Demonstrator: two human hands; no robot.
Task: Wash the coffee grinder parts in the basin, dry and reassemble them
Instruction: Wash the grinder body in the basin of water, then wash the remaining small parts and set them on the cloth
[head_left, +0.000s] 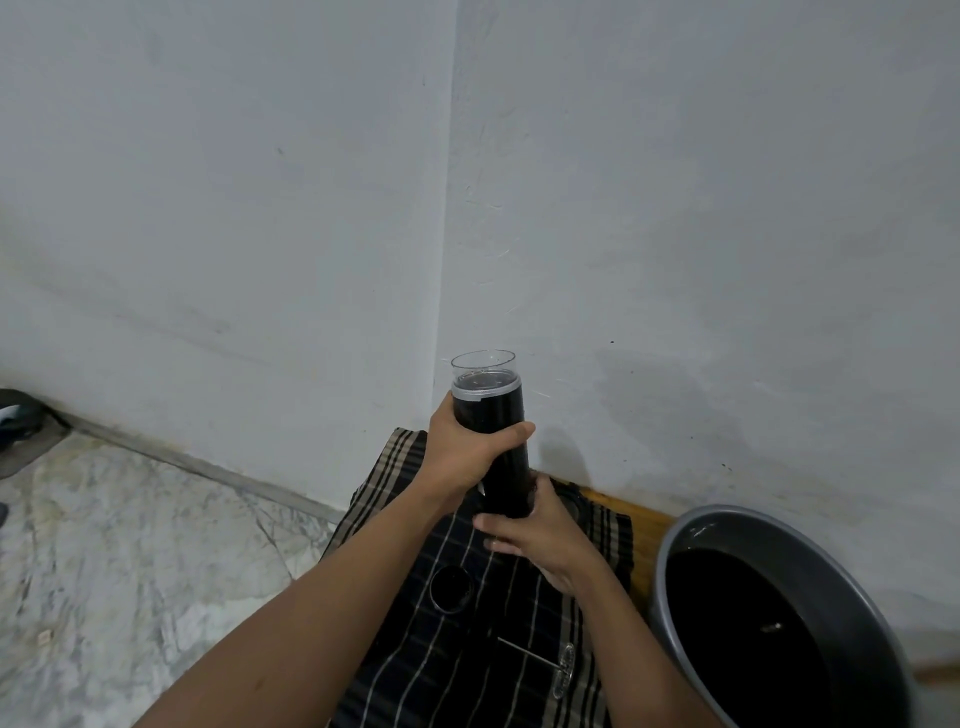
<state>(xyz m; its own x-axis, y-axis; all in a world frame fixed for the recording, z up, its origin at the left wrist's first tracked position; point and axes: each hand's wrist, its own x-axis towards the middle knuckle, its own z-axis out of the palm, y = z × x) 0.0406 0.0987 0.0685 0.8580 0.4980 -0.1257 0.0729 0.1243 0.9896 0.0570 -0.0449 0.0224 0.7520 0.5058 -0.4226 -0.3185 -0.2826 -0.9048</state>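
Reassembly, I judge: my left hand wraps the black cylindrical clear-topped coffee grinder and my right hand grips its base, above the dark striped cloth. On that cloth wait 1 black round cup and 1 metal crank; fitting them needs a freed hand.

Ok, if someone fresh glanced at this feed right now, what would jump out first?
The black grinder body with its clear top, held upright mid-frame: the left hand grips its middle, the right hand its base. Nearer the camera, on the striped cloth, lie a round black part and a metal crank. The grey basin, dark inside, sits at the right.
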